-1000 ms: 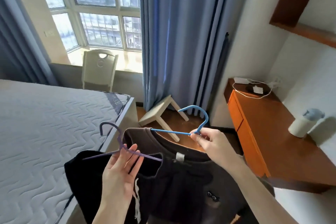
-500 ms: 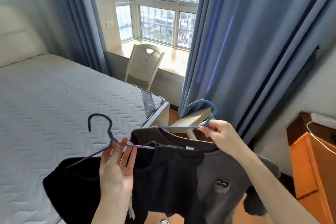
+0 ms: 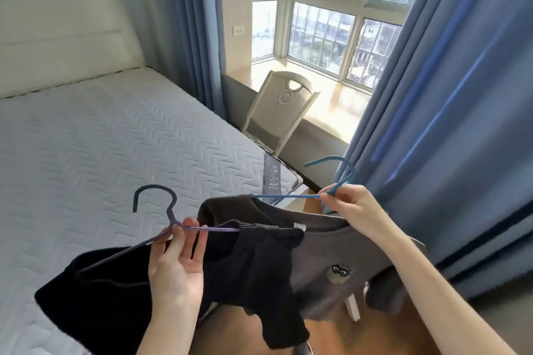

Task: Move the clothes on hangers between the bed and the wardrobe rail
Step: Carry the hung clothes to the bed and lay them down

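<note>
Clothes on 2 hangers are held up in mid-air at the bed's foot corner, btwn the mattress (image 3: 86, 138) and the R curtain (image 3: 447, 124), one hanger per hand

Surroundings, L to R: pale padded headboard (image 3: 66, 34) at far L w/ quilted mattress below it. L curtain (image 3: 199, 23), blue, hangs past the bed's far side, w/ a wall socket (image 3: 238, 29) just beside it. Window (image 3: 323, 29) w/ sunlit sill (image 3: 331, 101), and a pale chair (image 3: 284, 112) standing against the sill, near the bed corner. R curtain fills the R side, close behind the R hand. Wood floor (image 3: 375, 334) below, w/ a white furniture leg (image 3: 353, 308) showing under the grey top

Nothing stands btwn the clothes and the mattress; the black garment's L part already overlaps the bed edge in view, can't tell if it touches

Grip, L to R: L hand (image 3: 176, 265) is palm toward camera, fingers nearly straight and upright, pinching the purple hanger (image 3: 213, 228) btwn them just under its neck, hook up. Black garment (image 3: 253, 268) drapes from that hanger on both sides of the hand and lies across the front of the grey top (image 3: 331, 239), which has a small cat patch. R hand (image 3: 354, 207) has fingers curled, pinching the blue hanger (image 3: 288, 196) at the base of its hook; the grey top hangs from it, tilted, collar toward the L hand
</note>
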